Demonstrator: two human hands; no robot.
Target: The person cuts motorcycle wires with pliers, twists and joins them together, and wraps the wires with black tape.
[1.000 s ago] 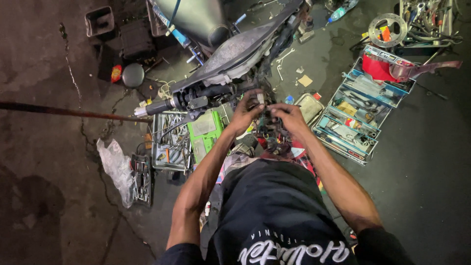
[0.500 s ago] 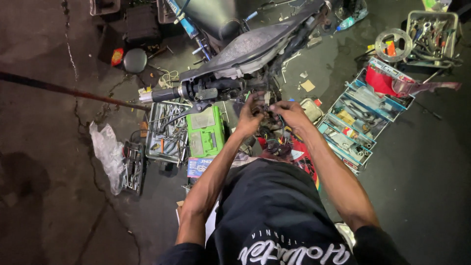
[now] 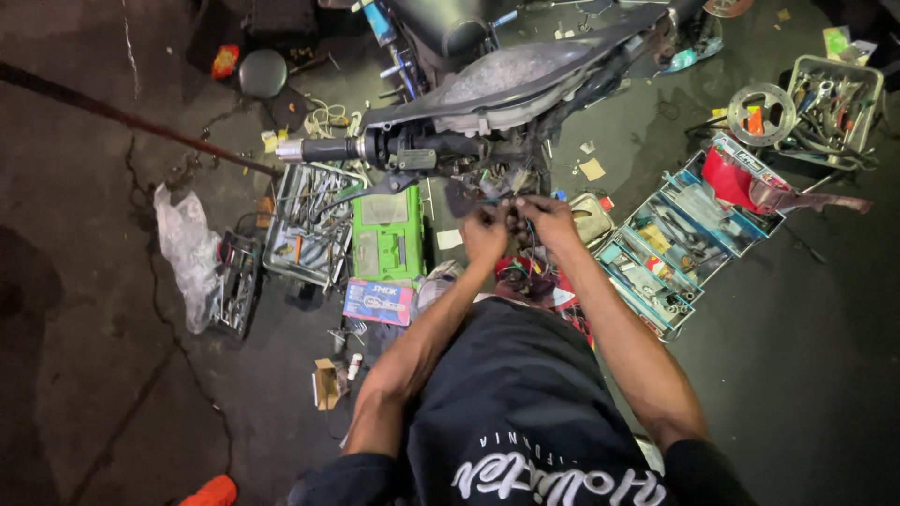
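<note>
Both my hands pinch at a little bunch of wires [image 3: 514, 217] right under the scooter's handlebar [image 3: 412, 150]. My left hand [image 3: 485, 234] is curled tight, and its fingers seem to hold a dark bit of the wires, maybe a plug. My right hand [image 3: 548, 217] is bent in too, with its fingertips touching the same bunch from the other side. I cannot tell just how much each hand grips, since the wires are small and dark there.

The wires sit between my two hands, so both hands are just as near. They hang down from the open middle of the handlebar, and more red and yellow wires [image 3: 527, 272] trail lower, toward my body. The handlebar runs side to side, and its black grip [image 3: 326, 150] points out to my left. So the wires lie up and ahead of my hands, and the way to follow them is straight up into the handlebar.

A green box [image 3: 386, 232] lies on the floor just left of my left hand. A long blue tool tray [image 3: 675, 245] lies to my right, well apart from the wires.
</note>
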